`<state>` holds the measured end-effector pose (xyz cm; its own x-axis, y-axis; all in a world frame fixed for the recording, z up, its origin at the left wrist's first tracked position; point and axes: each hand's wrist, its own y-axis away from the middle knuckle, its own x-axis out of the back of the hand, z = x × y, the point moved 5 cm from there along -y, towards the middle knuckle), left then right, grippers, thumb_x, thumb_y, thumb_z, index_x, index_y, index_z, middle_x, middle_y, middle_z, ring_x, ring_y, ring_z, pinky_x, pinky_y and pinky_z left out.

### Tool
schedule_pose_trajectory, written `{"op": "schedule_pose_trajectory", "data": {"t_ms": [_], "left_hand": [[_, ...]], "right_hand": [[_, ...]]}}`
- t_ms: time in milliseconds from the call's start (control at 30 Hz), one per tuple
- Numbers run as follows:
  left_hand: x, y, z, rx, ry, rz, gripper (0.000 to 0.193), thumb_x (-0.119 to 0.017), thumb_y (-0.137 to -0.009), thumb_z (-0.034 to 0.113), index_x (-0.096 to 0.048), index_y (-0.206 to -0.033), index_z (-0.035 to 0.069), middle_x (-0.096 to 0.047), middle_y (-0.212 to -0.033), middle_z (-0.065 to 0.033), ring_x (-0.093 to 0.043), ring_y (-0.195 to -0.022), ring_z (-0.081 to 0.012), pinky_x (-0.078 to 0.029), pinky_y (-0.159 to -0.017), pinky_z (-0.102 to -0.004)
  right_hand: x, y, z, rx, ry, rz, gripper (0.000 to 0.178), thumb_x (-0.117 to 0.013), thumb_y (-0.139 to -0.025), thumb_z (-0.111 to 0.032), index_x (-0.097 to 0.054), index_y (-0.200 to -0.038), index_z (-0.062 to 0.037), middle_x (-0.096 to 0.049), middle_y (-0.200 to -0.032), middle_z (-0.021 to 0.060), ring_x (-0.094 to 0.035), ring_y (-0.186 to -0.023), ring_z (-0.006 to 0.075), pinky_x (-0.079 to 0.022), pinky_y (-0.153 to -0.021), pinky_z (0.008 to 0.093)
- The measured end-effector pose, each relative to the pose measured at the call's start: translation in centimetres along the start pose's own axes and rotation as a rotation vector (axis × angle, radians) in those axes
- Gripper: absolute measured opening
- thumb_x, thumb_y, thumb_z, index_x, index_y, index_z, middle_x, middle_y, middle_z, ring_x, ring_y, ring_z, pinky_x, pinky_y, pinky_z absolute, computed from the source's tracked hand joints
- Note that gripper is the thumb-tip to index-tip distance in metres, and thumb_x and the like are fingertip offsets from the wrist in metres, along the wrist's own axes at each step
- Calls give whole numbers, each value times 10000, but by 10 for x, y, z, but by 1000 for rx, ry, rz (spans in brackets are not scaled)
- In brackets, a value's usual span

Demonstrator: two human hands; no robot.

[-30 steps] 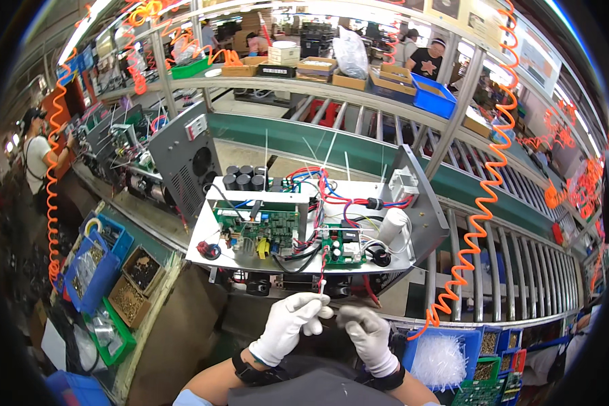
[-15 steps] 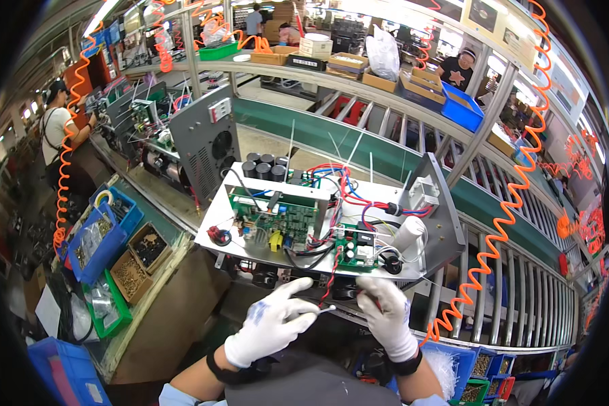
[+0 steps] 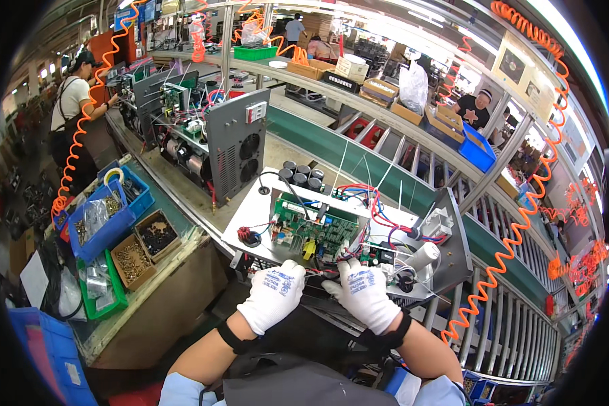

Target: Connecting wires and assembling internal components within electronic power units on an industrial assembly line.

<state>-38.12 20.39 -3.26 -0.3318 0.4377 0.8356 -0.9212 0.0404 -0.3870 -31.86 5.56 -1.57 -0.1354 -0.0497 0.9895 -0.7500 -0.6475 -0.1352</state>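
Note:
Both of my hands wear white gloves and work at the near edge of an opened machine chassis that carries circuit boards and wiring. My left hand is closed at the front edge, fingers bent down. A thin reddish wire shows beside its fingertips, but what they hold is hidden. My right hand reaches in between the green circuit board and a smaller board. Its fingers are bent against the cable bundle there, and their tips are hidden. A white cylinder stands to the right, by the grey panel.
Another grey machine stands at the far left, where a person works. Blue bins and a screw box lie on the left bench. Coiled orange hoses hang on both sides. A roller conveyor runs at right.
Both hands have moved forward onto the chassis edge. The red wire and small white-tipped piece by my left hand are now mostly hidden. The view has shifted, moving the scene rightward.

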Motion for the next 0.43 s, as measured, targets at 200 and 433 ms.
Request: {"op": "schedule_pose_trajectory", "data": {"t_ms": [200,433], "left_hand": [[-8,-2,-6,-19,18,-31,75,-562,-830,168,-561,-819,94,-567,-805,-92,-603,-687,-275,-493,-598,-381],[-31,11,0,19,2,-6,96,-575,-798,167,-552,-884,129,-563,-827,-87,-611,-729,-246,-504,-571,-356]], "right_hand": [[-13,1,1,-143,-125,33,467,-653,-788,-422,-600,-1046,-37,-622,-1002,170,-617,-890,338,-485,-744,445],[-23,-8,13,-163,-354,-137,388,-688,-753,-221,-595,-1101,-76,-597,-1048,171,-612,-931,323,-448,-847,487]]}}
